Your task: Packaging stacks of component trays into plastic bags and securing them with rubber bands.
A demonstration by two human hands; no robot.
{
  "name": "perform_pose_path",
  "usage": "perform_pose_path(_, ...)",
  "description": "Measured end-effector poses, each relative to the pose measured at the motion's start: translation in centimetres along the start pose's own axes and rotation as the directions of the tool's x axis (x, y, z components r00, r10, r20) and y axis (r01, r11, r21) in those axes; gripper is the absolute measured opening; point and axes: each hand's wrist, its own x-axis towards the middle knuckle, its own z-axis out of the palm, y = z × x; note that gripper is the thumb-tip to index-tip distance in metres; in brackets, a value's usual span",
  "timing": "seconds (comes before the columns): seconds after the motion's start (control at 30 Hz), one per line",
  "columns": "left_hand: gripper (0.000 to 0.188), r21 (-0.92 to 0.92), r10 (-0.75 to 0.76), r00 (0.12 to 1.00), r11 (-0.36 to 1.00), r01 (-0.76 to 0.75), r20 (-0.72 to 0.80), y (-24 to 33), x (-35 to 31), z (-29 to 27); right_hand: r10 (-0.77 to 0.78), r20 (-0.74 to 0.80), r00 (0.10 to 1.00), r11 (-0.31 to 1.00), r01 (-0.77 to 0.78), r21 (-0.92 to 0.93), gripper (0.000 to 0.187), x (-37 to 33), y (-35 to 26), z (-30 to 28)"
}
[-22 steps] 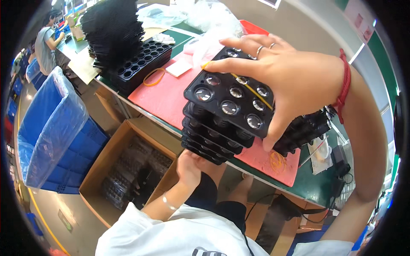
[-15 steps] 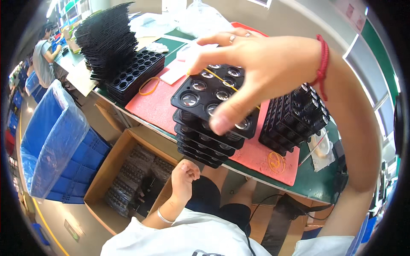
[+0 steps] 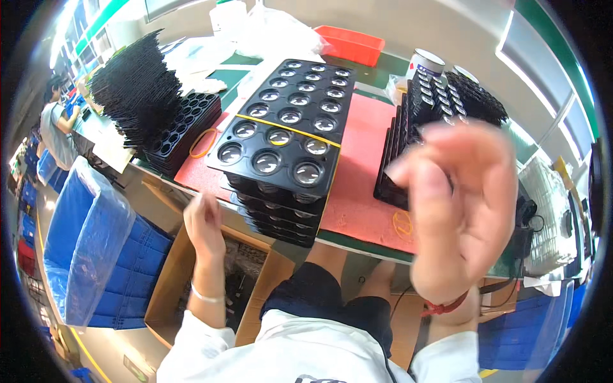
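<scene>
A tall stack of black plastic trays stands in front of me, with clear round lenses in the top tray's wells. A yellow rubber band runs across the top and down the right side. My right hand is raised right of the stack, palm partly showing, fingers loosely bent and apart, blurred by motion; nothing shows in it. My left hand is off the stack's front left corner, its fingers drawn together with nothing visible in them. Near it, an orange rubber band lies on the pink mat.
More lens trays stand at right, partly behind my right hand. At left are empty black trays and a tall leaning stack. A red bin stands behind. Left below are a cardboard box and lined blue crate.
My right hand has come off the stack, moving right and toward me, and has turned palm up. My left hand has moved left and up. The stack's banded top now shows uncovered.
</scene>
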Motion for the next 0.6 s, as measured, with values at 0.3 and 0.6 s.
perform_pose_path(0.3,0.027,0.13,-0.028,0.967,0.991,-0.005,0.255,0.3,11.7,7.3,0.112,0.007,0.994,0.972,-0.108,-0.207,0.014,-11.8,8.1,2.6)
perform_pose_path(0.6,0.026,0.241,-0.051,0.922,0.97,-0.046,0.384,0.2,9.8,6.6,0.078,0.073,0.994,0.895,-0.037,-0.444,0.041,-12.3,8.6,3.8)
